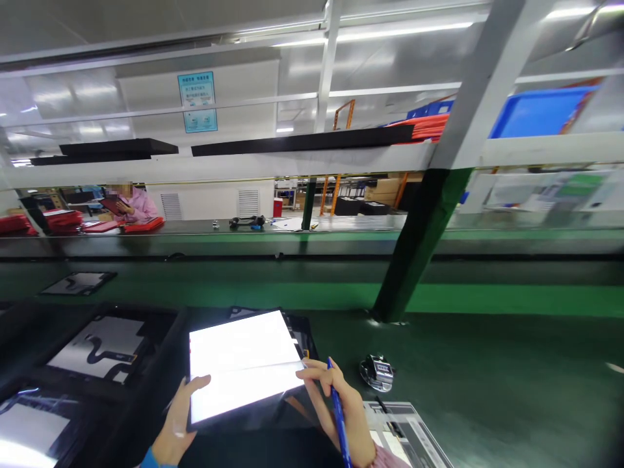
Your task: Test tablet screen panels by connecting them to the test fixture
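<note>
While left hand [176,416] grips panel [241,361], right hand [348,403] holds pen [338,416]

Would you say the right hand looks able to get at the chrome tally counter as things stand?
Likely yes: nothing visible stands between the right hand and the chrome tally counter on the green worktop, though that hand holds a blue pen.

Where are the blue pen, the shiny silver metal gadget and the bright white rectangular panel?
Slim blue pen [338,414]: head view, its barrel.
Small, shiny silver metal gadget [378,373]: head view, its body.
Bright white rectangular panel [244,351]: head view, its face.
</note>
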Tool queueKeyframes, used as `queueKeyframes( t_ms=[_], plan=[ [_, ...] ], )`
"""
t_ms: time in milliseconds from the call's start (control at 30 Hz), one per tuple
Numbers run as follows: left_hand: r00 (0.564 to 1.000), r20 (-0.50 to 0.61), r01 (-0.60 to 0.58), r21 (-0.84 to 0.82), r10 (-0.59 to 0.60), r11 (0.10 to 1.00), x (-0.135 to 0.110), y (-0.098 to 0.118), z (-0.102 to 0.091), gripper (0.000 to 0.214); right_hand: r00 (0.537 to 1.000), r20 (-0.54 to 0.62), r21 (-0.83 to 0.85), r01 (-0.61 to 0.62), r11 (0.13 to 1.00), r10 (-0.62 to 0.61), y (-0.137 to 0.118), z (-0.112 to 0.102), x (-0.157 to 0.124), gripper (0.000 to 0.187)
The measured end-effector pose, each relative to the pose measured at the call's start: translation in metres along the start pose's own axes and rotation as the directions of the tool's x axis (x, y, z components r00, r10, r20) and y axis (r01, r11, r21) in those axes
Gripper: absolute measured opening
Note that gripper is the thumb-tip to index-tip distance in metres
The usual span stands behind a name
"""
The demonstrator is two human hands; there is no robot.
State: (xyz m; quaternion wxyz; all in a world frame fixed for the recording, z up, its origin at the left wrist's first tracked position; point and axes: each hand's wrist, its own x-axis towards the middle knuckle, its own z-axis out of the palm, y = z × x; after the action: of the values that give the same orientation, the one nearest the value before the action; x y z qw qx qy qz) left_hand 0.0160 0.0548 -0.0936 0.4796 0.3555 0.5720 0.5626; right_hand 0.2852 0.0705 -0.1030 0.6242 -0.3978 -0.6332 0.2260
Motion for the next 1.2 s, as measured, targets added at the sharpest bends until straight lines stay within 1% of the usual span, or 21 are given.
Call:
queueKeyframes(
  t_ms=[33,100,167,267,333,400,500,533,600,667,700,733,767,800,867,900,967,1067,1133,1167,1200],
  plan=[
    [0.997,0.022,0.069,-0.052,-0.068,0.996,-0.002,0.002,0.001,0.032,1.0,-0.001,-0.007,0.029,1.0,-0.029,-0.001,-0.002,0.001,0.029],
    [0.975,0.09,0.215,-0.16,-0.202,0.964,-0.006,0.006,0.003,0.031,0.998,-0.009,0.015,0.066,0.998,-0.066,-0.002,-0.006,0.003,0.03],
    [0.954,0.144,0.291,-0.215,-0.264,0.932,-0.009,0.008,0.005,0.031,0.998,-0.055,0.084,0.04,0.996,-0.035,-0.003,-0.011,0.006,0.031],
    [0.951,0.155,0.296,-0.216,-0.267,0.93,-0.011,0.009,0.006,0.029,0.994,-0.082,0.234,-0.051,0.971,0.072,-0.005,-0.017,0.009,0.035],
    [0.95,0.157,0.298,-0.206,-0.269,0.932,-0.011,0.008,0.006,0.03,0.991,-0.059,0.316,-0.093,0.944,0.117,-0.008,-0.019,0.009,0.037],
    [0.944,0.162,0.315,-0.194,-0.287,0.929,-0.012,0.007,0.005,0.035,0.99,-0.009,0.337,-0.132,0.932,0.143,-0.01,-0.021,0.009,0.038],
    [0.932,0.185,0.346,-0.199,-0.312,0.917,-0.013,0.005,0.004,0.041,0.979,0.079,0.297,-0.203,0.933,0.188,-0.015,-0.022,0.008,0.039],
    [0.928,0.201,0.355,-0.215,-0.315,0.91,-0.013,0.004,0.004,0.04,0.98,0.095,0.287,-0.196,0.938,0.175,-0.016,-0.023,0.008,0.039],
    [0.921,0.227,0.37,-0.253,-0.317,0.894,-0.013,0.003,0.003,0.036,0.988,0.127,0.262,-0.121,0.957,0.09,-0.018,-0.024,0.009,0.038],
    [0.918,0.224,0.383,-0.282,-0.328,0.88,-0.013,0.003,0.003,0.034,0.989,0.149,0.225,-0.026,0.974,-0.008,-0.017,-0.024,0.011,0.039],
    [0.917,0.216,0.387,-0.291,-0.334,0.875,-0.013,0.003,0.003,0.035,0.988,0.154,0.203,-0.008,0.979,-0.023,-0.016,-0.024,0.013,0.04],
    [0.916,0.211,0.392,-0.298,-0.34,0.87,-0.013,0.003,0.002,0.036,0.99,0.142,0.192,-0.023,0.981,-0.004,-0.014,-0.024,0.014,0.041],
    [0.916,0.211,0.395,-0.305,-0.343,0.867,-0.012,0.003,0.002,0.037,0.993,0.11,0.193,-0.064,0.979,0.043,-0.012,-0.024,0.015,0.039],
    [0.916,0.213,0.395,-0.31,-0.342,0.865,-0.012,0.003,0.002,0.038,0.992,0.075,0.201,-0.115,0.973,0.102,-0.01,-0.024,0.015,0.035],
    [0.919,0.212,0.386,-0.312,-0.333,0.868,-0.011,0.003,0.002,0.037,0.977,0.011,0.229,-0.21,0.951,0.213,-0.005,-0.023,0.015,0.021],
    [0.922,0.206,0.379,-0.306,-0.328,0.874,-0.011,0.004,0.002,0.036,0.97,-0.009,0.241,-0.235,0.942,0.245,-0.002,-0.023,0.015,0.019],
    [0.926,0.185,0.372,-0.284,-0.33,0.884,-0.012,0.007,0.003,0.037,0.964,-0.033,0.253,-0.248,0.935,0.264,0.001,-0.023,0.015,0.021],
    [0.924,0.111,0.383,-0.284,-0.366,0.879,-0.015,0.014,0.006,0.039,0.956,-0.057,0.28,-0.263,0.923,0.289,0.003,-0.025,0.016,0.023],
    [0.914,0.076,0.402,-0.325,-0.399,0.856,-0.018,0.017,0.008,0.046,0.952,-0.066,0.295,-0.268,0.917,0.3,0.004,-0.025,0.017,0.021],
    [0.91,0.077,0.407,-0.345,-0.407,0.846,-0.019,0.017,0.009,0.051,0.949,-0.059,0.306,-0.28,0.91,0.311,0.004,-0.024,0.018,0.02],
    [0.909,0.09,0.411,-0.358,-0.407,0.839,-0.019,0.016,0.009,0.057,0.942,-0.028,0.329,-0.307,0.893,0.334,0.004,-0.023,0.018,0.021]
  ],
)
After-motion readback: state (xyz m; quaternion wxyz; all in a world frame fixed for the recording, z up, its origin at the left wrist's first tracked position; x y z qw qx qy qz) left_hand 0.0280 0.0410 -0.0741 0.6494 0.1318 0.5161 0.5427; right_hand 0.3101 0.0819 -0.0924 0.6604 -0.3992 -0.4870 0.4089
